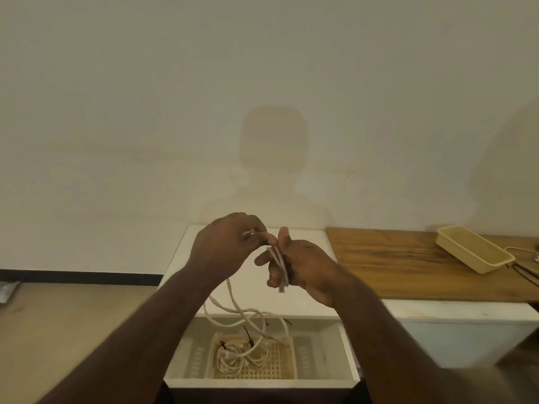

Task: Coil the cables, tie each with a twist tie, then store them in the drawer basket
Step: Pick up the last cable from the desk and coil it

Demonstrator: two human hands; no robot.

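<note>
Both hands are raised over the white cabinet top (pixel 309 237). My left hand (pixel 224 246) pinches a white cable (pixel 233 298) between thumb and fingers. My right hand (pixel 297 263) holds a couple of loops of that cable across its palm, the plug end hanging below the fingers. The rest of the cable trails down in loose curves to the cabinet's front edge and into the open drawer (pixel 347 360). In the drawer sits a beige lattice basket (pixel 280 365) holding tied white cable coils (pixel 233 360) with dark twist ties (pixel 248 335).
A wooden tabletop (pixel 408 263) lies to the right, carrying an empty beige tray (pixel 472 252) and another cable (pixel 522 252) at the far right edge. A plain wall is straight ahead. Floor with a dark skirting strip is at left.
</note>
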